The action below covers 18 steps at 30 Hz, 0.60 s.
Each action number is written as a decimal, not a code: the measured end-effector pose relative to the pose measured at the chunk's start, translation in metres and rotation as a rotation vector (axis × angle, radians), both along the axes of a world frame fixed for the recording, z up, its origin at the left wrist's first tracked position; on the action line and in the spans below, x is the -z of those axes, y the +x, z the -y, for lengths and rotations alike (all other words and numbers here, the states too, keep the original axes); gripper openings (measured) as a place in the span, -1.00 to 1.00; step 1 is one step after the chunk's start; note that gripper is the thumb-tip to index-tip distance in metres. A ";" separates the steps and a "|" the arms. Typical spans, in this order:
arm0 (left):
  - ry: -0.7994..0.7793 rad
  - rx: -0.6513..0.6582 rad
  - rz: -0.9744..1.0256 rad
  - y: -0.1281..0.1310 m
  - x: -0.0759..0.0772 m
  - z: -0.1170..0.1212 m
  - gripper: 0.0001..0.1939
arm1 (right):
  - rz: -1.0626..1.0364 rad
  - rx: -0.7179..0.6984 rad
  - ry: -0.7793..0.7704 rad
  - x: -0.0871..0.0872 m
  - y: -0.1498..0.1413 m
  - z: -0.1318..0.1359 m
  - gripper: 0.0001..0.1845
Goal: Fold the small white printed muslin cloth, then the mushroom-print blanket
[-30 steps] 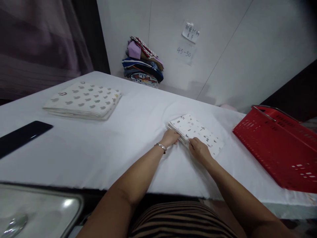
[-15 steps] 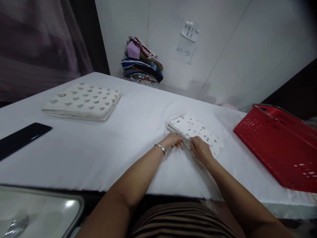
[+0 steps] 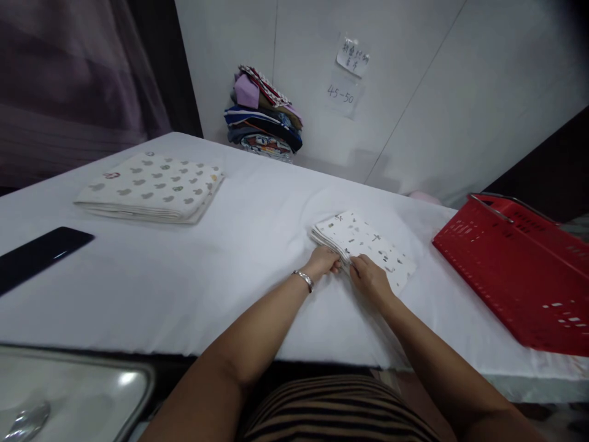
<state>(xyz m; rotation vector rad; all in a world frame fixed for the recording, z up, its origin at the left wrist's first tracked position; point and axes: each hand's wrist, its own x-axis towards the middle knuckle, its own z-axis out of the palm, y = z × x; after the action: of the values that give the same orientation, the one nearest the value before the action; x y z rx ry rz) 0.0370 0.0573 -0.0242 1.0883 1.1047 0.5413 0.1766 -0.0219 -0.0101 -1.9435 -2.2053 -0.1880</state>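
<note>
A white cloth with small scattered prints (image 3: 363, 236) lies folded in layers on the white-covered table (image 3: 239, 270). My left hand (image 3: 326, 260), below a silver bracelet, is closed on the near left edge of this cloth, fingers curled in at the layers. Close beside it, my right hand (image 3: 370, 279) pinches the same near edge between thumb and fingers. The fingertips of both hands are partly hidden. Farther left rests a second folded cloth (image 3: 156, 187), cream with grey shapes, which neither hand touches.
A red plastic basket (image 3: 515, 270) stands at the table's right end. At the left lies a black flat object (image 3: 41, 255). Several folded fabrics (image 3: 264, 116) are stacked by the wall. Below the table's front edge, a pale surface (image 3: 69, 387) shows at lower left.
The loose part of the cloth below my hands has been tucked in and shows less. My right hand has shifted slightly left along the edge; my left hand stays nearly in place.
</note>
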 end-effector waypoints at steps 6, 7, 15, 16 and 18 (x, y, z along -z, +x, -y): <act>0.068 0.007 -0.024 0.002 0.012 -0.002 -0.88 | 0.054 0.011 -0.022 -0.003 -0.008 0.004 -0.78; 0.069 0.004 -0.020 0.002 0.013 -0.002 -0.89 | 0.064 0.014 -0.026 -0.003 -0.010 0.005 -0.79; 0.007 -0.040 0.065 0.004 0.009 0.002 -0.92 | 0.131 0.032 -0.046 -0.002 -0.015 0.010 -0.70; -0.007 -0.042 0.082 0.003 0.007 0.002 -0.92 | 0.134 0.032 -0.042 -0.001 -0.014 0.010 -0.71; -0.030 -0.046 0.115 0.002 0.003 0.003 -0.93 | 0.140 0.026 -0.034 0.001 -0.012 0.009 -0.71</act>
<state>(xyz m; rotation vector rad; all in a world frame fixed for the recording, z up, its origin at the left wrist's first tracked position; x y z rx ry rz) 0.0391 0.0540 -0.0268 0.9956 1.0365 0.6140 0.1642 -0.0306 -0.0113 -2.0359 -2.2840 -0.3007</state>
